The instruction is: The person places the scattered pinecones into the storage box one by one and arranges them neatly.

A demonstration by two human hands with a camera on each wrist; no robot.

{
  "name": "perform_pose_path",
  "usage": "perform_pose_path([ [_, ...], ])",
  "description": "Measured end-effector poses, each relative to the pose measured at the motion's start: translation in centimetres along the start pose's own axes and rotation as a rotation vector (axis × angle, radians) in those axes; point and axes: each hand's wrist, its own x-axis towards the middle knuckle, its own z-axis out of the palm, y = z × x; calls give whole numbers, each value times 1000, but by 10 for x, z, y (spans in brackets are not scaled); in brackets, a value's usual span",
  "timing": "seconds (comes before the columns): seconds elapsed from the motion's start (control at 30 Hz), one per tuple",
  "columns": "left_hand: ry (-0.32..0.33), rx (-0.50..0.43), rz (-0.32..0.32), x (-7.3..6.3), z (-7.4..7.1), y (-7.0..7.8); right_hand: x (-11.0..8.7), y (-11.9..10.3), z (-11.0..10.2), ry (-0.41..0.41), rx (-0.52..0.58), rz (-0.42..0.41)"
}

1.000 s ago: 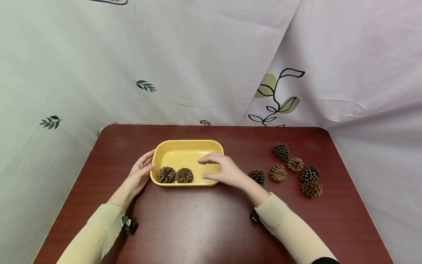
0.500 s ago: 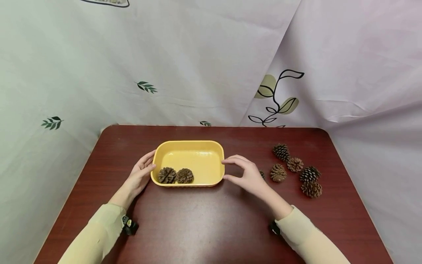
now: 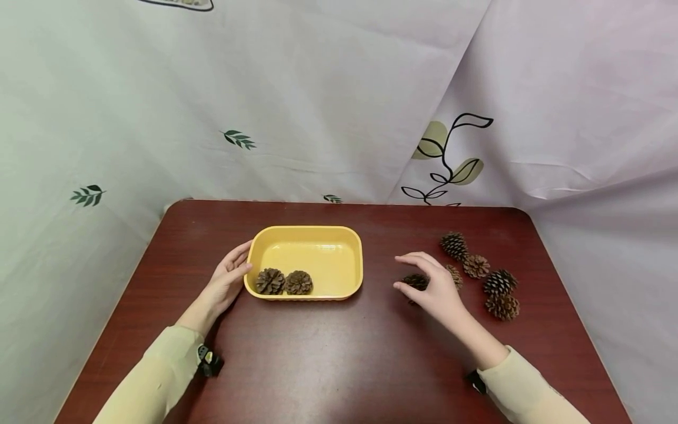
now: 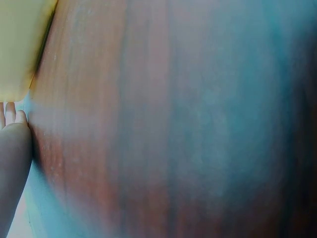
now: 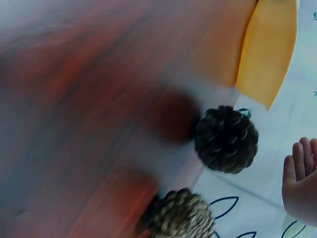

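Observation:
In the head view, a yellow tray (image 3: pixel 339 268) sits on the table with two pine cones, a left one (image 3: pixel 270 281) and a right one (image 3: pixel 299 282), by its near wall. My left hand (image 3: pixel 225 282) rests against the tray's left end, thumb at the rim and fingers along the outer side. Right of the tray, my right hand (image 3: pixel 436 291) is over a dark pine cone (image 3: pixel 415 281), thumb and fingers spread apart. Its palm partly covers a lighter pine cone (image 3: pixel 454 277). The right wrist view shows the dark cone (image 5: pixel 226 140) apart from the fingers (image 5: pixel 298 161).
More pine cones lie at the right: an upright-looking one (image 3: pixel 454 245), a flatter one (image 3: pixel 476 266), and a touching pair, one cone (image 3: pixel 499 283) above another (image 3: pixel 502 307). A patterned white cloth (image 3: pixel 318 106) hangs behind the dark red table (image 3: pixel 307 359).
My right hand has moved right, from above the tray's interior, past its right end, to the dark pine cone on the table. The left hand and tray stay in place.

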Motion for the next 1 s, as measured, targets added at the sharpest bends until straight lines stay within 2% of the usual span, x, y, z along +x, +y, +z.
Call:
perform_pose_path([
  [0.2,4,6,-8,1,0,0,-15,10,-12,30,-83,52],
  [0.6,8,11,-15,1,-1,-1,-42,24,-23,55,-154,71],
  [1.0,15,0,-4,1,0,0,-59,18,-19,46,-148,160],
])
